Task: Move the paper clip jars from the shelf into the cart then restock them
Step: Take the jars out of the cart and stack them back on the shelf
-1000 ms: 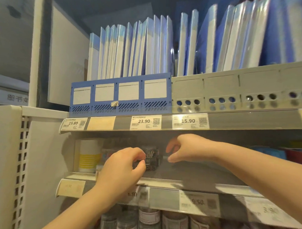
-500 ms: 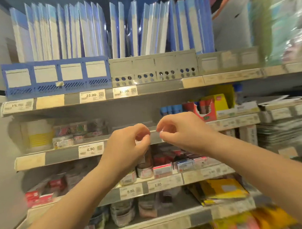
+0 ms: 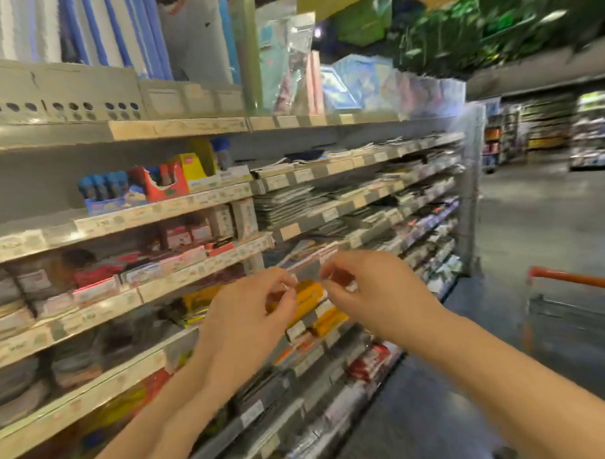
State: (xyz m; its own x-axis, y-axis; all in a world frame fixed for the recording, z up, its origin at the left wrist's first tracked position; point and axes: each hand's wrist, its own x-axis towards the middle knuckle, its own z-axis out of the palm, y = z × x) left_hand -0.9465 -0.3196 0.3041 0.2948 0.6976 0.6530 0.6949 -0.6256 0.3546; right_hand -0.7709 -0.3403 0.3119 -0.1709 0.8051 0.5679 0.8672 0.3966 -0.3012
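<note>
1. At the centre of the view, well out from the shelving [image 3: 197, 198] that fills the 9 o'clock side, we hold a small clear paper clip jar [image 3: 307, 273] in the air. Blur hides its lid and its contents.
2. Our left grip [image 3: 249, 317] pinches the jar's 9 o'clock edge between thumb and forefinger. Our right grip [image 3: 375, 295] pinches the 3 o'clock edge the same way, with the other fingers curled in. The jar hangs between the two and touches nothing else.
3. Toward 3 o'clock, lower down, stands the cart [image 3: 577, 281], well apart from the jar. We see only its orange handle and a little of its frame.
4. We judge the jar to be thin, stiff plastic, light in itself. Loose metal clips inside would make it heavier than it looks, and they would slide if we tilt it.
5. Its smooth walls are probably slippery, so a fingertip pinch at the edges is a weak hold.
6. We think the safer hold is one grip wrapped round the body, thumb opposite fingers, just under the lid. We would not carry it by the lid, which might pop off and spill the clips.
7. We would keep it upright and set it down in the cart rather than drop it, since thin plastic may crack.
</note>
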